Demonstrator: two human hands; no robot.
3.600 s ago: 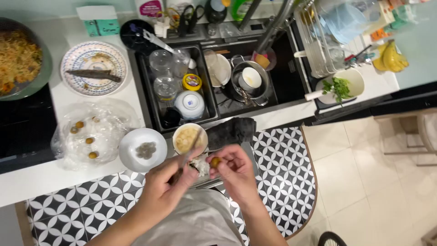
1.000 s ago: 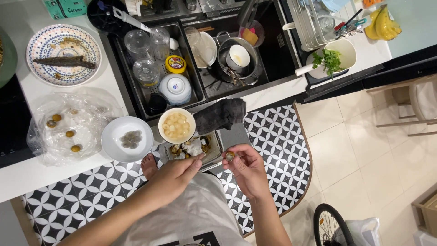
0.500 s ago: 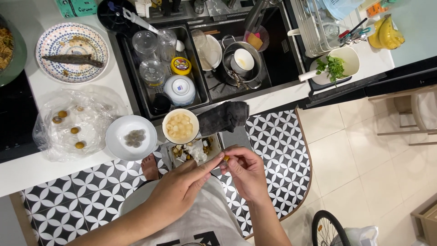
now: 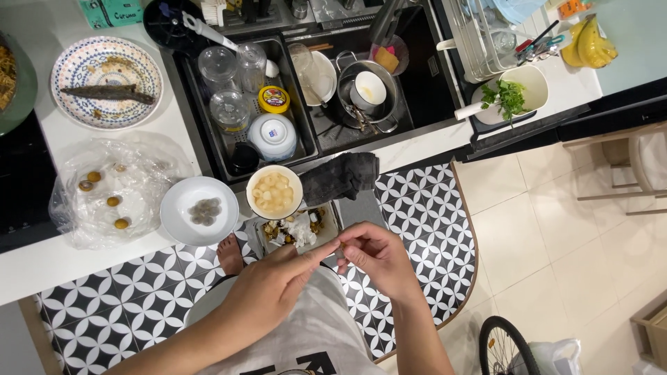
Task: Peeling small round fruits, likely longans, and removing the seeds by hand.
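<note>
My left hand (image 4: 274, 281) and my right hand (image 4: 375, 258) meet in front of my body, fingertips pinched together on a small brown fruit (image 4: 340, 246) that is mostly hidden by the fingers. Just beyond them a small rectangular tray (image 4: 295, 229) holds peels and scraps. A white bowl (image 4: 274, 192) of pale peeled fruit sits at the counter edge. To its left a white plate (image 4: 199, 210) carries dark seeds. A clear plastic bag (image 4: 111, 191) with a few brown fruits lies further left.
A dark cloth (image 4: 340, 176) hangs over the counter edge. The sink (image 4: 306, 90) holds glasses, a blue-patterned bowl, a pot and a cup. A patterned plate (image 4: 105, 82) with a fish sits at the left. A bicycle wheel (image 4: 506, 347) stands on the floor at the lower right.
My hands drew close together on the small fruit, after being slightly apart a second ago. The view shifted a little; bowl, plate and bag stay in place.
</note>
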